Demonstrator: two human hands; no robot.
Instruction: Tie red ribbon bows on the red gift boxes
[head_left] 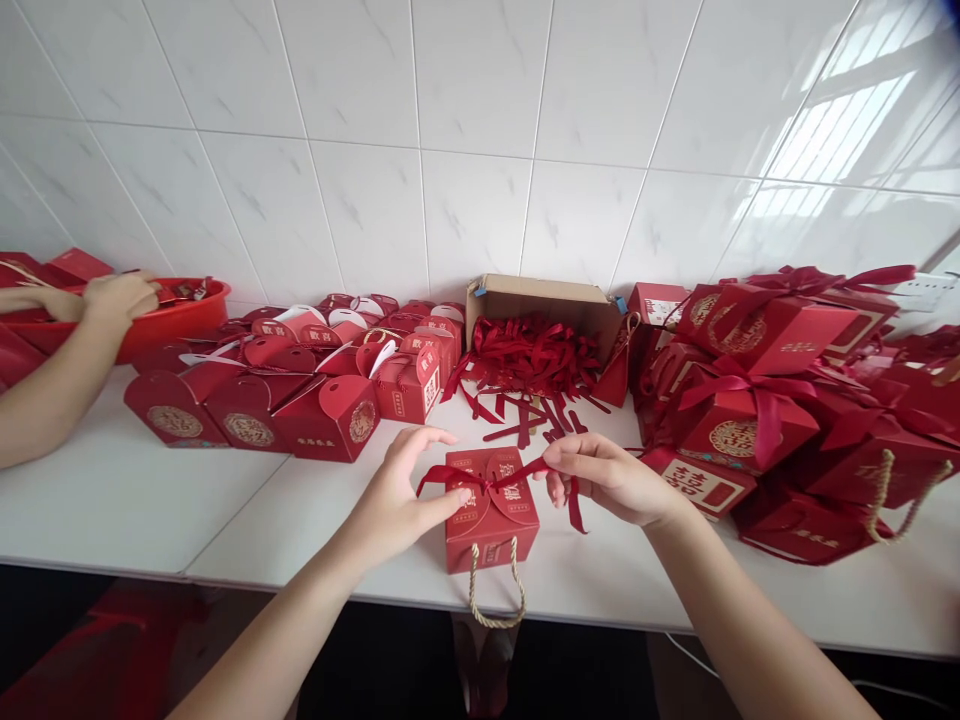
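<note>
A small red gift box [491,515] with gold lettering stands at the table's front edge, its twisted gold cord handle [499,620] hanging toward me. Across its closed top runs a dark red ribbon [517,474], crossed or knotted at the middle. My right hand [600,470] pinches the ribbon's right part between thumb and fingers, and a tail dangles below. On the other side my left hand [401,500] has thumb and fingers apart. Its thumb lies against the box top, near a ribbon loop on the left.
Behind the box, an open cardboard carton [544,290] spills loose red ribbons [532,350]. Red boxes [326,415] without bows stand in rows at left; ribbon-tied boxes [757,420] are piled at right. Far left, another person's hand [120,305] reaches over a red basin [176,325].
</note>
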